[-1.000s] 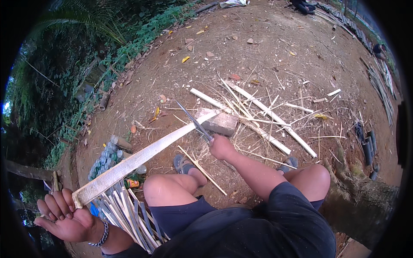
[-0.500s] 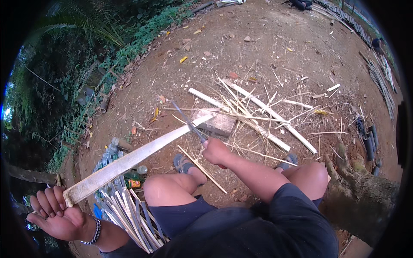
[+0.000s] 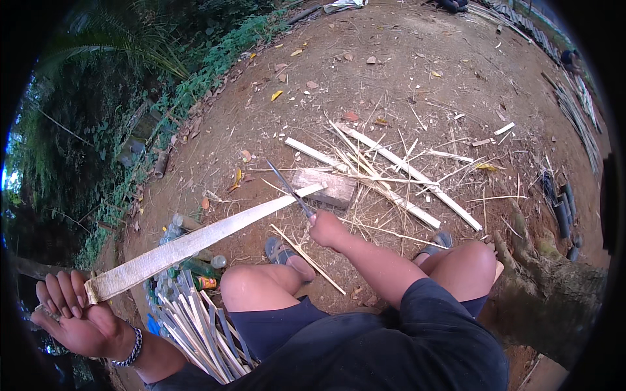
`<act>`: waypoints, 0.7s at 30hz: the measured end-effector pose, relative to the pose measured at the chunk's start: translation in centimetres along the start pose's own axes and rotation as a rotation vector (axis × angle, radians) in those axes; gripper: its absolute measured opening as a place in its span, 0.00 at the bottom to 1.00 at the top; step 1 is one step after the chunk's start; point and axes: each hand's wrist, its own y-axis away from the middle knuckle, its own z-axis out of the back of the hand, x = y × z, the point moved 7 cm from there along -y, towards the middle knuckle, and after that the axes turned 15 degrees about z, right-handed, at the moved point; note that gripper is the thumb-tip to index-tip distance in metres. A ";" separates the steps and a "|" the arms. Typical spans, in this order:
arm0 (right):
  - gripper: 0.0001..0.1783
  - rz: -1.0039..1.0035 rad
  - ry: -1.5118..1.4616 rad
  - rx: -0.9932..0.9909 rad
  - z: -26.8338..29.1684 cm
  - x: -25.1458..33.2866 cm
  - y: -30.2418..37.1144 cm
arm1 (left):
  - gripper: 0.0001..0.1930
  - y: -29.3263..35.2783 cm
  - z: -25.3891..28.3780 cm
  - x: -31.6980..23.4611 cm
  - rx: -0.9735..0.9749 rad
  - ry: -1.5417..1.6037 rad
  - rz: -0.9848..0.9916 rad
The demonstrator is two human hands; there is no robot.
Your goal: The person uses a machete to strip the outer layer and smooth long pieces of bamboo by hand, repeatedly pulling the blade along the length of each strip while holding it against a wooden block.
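Note:
My left hand (image 3: 81, 313) is closed on the near end of a long, pale, flat bamboo strip (image 3: 195, 246), out at the lower left. The strip slants up to the right, and its narrow far end lies over a wooden block (image 3: 336, 189) on the ground. In my right hand (image 3: 328, 229) is the handle of a knife, mostly hidden by the fingers. The knife blade (image 3: 287, 185) points up and left and crosses the strip close to its far end, by the block's left side.
Split bamboo pieces (image 3: 417, 173) and thin shavings litter the dirt beyond the block. A bundle of slats (image 3: 202, 332) stands beside my left thigh, next to several bottles (image 3: 171, 233). A tree stump (image 3: 544, 287) is at the right. Green plants (image 3: 215, 58) border the left.
My left hand has moved a little outward to the left, drawing the strip along. The knife has shifted slightly right and down and still crosses the strip.

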 end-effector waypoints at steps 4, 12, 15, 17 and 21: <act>0.13 0.035 -0.066 -0.049 0.4 -1.2 -0.1 | 0.20 -0.3 -2.4 0.8 0.099 0.051 -0.105; 0.10 0.423 -0.187 0.029 1.7 10.8 3.2 | 0.14 -0.1 -1.4 -0.2 0.098 0.008 -0.047; 0.12 0.235 -0.035 0.188 0.8 6.9 2.5 | 0.13 -0.5 -0.4 -0.5 0.117 -0.002 0.015; 0.15 -0.116 -0.124 0.057 -0.9 -6.6 0.1 | 0.13 -1.0 -1.3 -0.4 0.111 0.014 0.028; 0.15 -0.084 -0.099 -0.029 -2.3 -6.6 -0.2 | 0.14 -1.7 -2.1 0.6 0.011 -0.020 0.014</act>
